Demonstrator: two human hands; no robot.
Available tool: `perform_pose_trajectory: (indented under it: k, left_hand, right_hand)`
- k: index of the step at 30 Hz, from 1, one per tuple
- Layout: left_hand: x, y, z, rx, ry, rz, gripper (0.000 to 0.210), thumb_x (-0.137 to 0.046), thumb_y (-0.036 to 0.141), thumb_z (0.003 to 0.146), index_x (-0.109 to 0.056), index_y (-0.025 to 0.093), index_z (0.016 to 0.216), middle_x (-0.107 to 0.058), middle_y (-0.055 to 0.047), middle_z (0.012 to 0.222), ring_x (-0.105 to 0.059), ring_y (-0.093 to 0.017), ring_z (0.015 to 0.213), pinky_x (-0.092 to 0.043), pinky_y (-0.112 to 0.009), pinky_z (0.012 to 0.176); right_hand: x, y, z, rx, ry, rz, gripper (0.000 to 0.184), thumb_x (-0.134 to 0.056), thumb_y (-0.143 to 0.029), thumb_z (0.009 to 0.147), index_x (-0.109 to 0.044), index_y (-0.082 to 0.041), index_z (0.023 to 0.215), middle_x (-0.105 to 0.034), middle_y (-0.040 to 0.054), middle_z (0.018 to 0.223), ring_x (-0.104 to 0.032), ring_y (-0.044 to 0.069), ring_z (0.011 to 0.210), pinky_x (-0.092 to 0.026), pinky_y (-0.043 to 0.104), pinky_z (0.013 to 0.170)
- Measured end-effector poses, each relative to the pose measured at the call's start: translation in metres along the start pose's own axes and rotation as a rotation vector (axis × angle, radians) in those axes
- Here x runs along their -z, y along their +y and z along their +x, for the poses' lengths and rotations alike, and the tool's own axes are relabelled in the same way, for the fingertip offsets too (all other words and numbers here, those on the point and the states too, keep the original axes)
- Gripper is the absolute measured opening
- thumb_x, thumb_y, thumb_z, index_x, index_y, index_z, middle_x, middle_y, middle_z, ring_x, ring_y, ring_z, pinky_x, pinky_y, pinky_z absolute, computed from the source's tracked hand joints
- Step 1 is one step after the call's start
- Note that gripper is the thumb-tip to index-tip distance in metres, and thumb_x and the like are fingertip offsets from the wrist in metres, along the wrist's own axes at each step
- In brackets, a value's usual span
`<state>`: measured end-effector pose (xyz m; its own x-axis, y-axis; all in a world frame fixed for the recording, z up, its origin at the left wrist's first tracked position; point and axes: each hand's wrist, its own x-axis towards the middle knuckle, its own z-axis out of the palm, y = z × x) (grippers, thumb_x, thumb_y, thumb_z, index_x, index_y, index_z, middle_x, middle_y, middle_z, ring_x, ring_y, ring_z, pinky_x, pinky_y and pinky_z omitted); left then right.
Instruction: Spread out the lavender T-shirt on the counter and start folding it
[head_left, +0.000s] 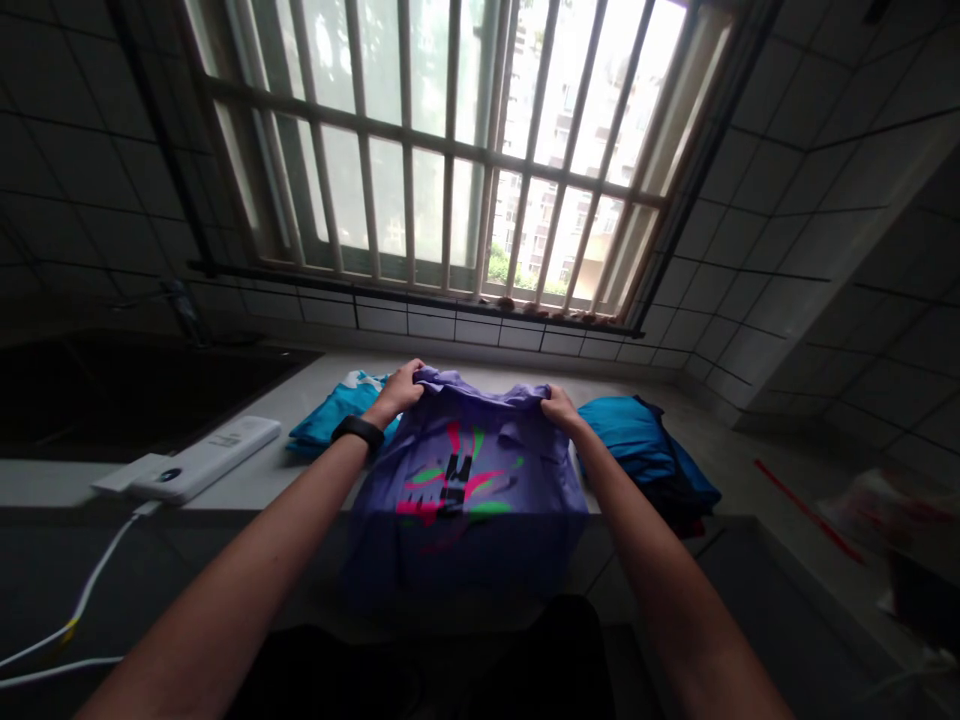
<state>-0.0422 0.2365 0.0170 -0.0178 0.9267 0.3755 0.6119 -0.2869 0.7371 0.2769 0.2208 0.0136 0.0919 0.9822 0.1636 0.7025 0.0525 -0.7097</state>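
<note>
A purple T-shirt [517,470] with a pink, green and black print is spread between my hands, its lower part hanging over the counter's front edge. My left hand [401,388] is closed on the shirt's upper left, near the shoulder. At the opposite shoulder, my right hand [561,408] grips the cloth the same way. Folded light-blue clothing [330,415] lies just left of my left hand, partly behind the wrist. To the right of my right hand sits a pile of blue and dark folded clothes [630,440].
A white power bank [217,460] with a cable [105,570] rests on the counter [315,480] at left, near a dark sink [150,390] and faucet [184,310]. A barred window [450,150] is behind. A red strip [806,508] and a plastic bag [885,510] lie at right.
</note>
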Motion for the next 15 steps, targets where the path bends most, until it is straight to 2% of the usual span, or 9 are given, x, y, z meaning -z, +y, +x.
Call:
perform_pose_trajectory:
  k: [2, 4, 6, 8, 10, 13, 15]
  left_hand:
    - [0.003, 0.014, 0.011, -0.167, 0.045, -0.125, 0.016, -0.060, 0.018, 0.075, -0.061, 0.017, 0.091, -0.075, -0.013, 0.121, -0.068, -0.020, 0.107, -0.054, -0.030, 0.093]
    - [0.006, 0.024, 0.012, -0.262, 0.056, -0.206, 0.018, -0.064, 0.025, 0.077, -0.062, 0.016, 0.092, -0.067, -0.017, 0.138, -0.063, -0.021, 0.118, -0.049, -0.033, 0.104]
    - [0.008, 0.026, 0.000, -0.274, 0.036, -0.203, 0.018, -0.068, 0.031, 0.075, -0.063, 0.017, 0.085, -0.068, -0.018, 0.137, -0.063, -0.025, 0.121, -0.048, -0.038, 0.107]
    - [0.010, 0.020, -0.026, -0.252, -0.016, -0.183, 0.017, -0.069, 0.033, 0.071, -0.064, 0.018, 0.078, -0.072, -0.017, 0.129, -0.066, -0.028, 0.118, -0.050, -0.041, 0.106]
    - [0.015, 0.008, -0.061, -0.235, -0.076, -0.172, 0.014, -0.065, 0.030, 0.068, -0.065, 0.020, 0.078, -0.074, -0.015, 0.127, -0.066, -0.029, 0.119, -0.051, -0.044, 0.106]
    - [0.023, -0.016, -0.118, -0.223, -0.120, -0.160, 0.015, -0.057, 0.027, 0.067, -0.065, 0.023, 0.078, -0.072, -0.011, 0.133, -0.062, -0.029, 0.130, -0.046, -0.043, 0.114]
    - [0.027, -0.032, -0.148, -0.179, -0.175, -0.108, 0.017, -0.053, 0.025, 0.064, -0.064, 0.024, 0.077, -0.073, -0.010, 0.133, -0.062, -0.030, 0.130, -0.045, -0.043, 0.115]
  right_hand:
    - [0.001, -0.008, 0.006, 0.219, 0.214, 0.076, 0.029, -0.053, -0.015, 0.079, -0.067, -0.019, 0.104, -0.071, 0.0065, 0.095, -0.063, 0.023, 0.099, -0.052, 0.033, 0.093]
    - [-0.003, -0.009, 0.005, 0.400, 0.347, 0.126, 0.034, -0.050, -0.016, 0.080, -0.067, -0.020, 0.109, -0.070, 0.0090, 0.104, -0.059, 0.024, 0.105, -0.049, 0.036, 0.098]
    - [-0.010, 0.001, -0.006, 0.458, 0.331, 0.118, 0.034, -0.048, -0.015, 0.079, -0.066, -0.020, 0.107, -0.069, 0.0103, 0.106, -0.059, 0.025, 0.105, -0.048, 0.038, 0.100]
    - [-0.016, 0.017, -0.027, 0.456, 0.257, 0.096, 0.030, -0.048, -0.014, 0.077, -0.065, -0.020, 0.100, -0.068, 0.0106, 0.103, -0.060, 0.026, 0.102, -0.049, 0.040, 0.099]
    - [-0.018, 0.036, -0.056, 0.455, 0.210, 0.106, 0.022, -0.050, -0.016, 0.077, -0.062, -0.021, 0.094, -0.069, 0.0110, 0.104, -0.062, 0.026, 0.102, -0.049, 0.042, 0.099]
    - [-0.014, 0.064, -0.109, 0.511, 0.235, 0.184, 0.008, -0.053, -0.020, 0.083, -0.056, -0.023, 0.090, -0.069, 0.0122, 0.119, -0.063, 0.027, 0.115, -0.048, 0.043, 0.103]
    - [-0.012, 0.081, -0.142, 0.533, 0.199, 0.186, 0.009, -0.052, -0.019, 0.084, -0.054, -0.024, 0.091, -0.067, 0.0122, 0.128, -0.061, 0.026, 0.123, -0.048, 0.042, 0.105]
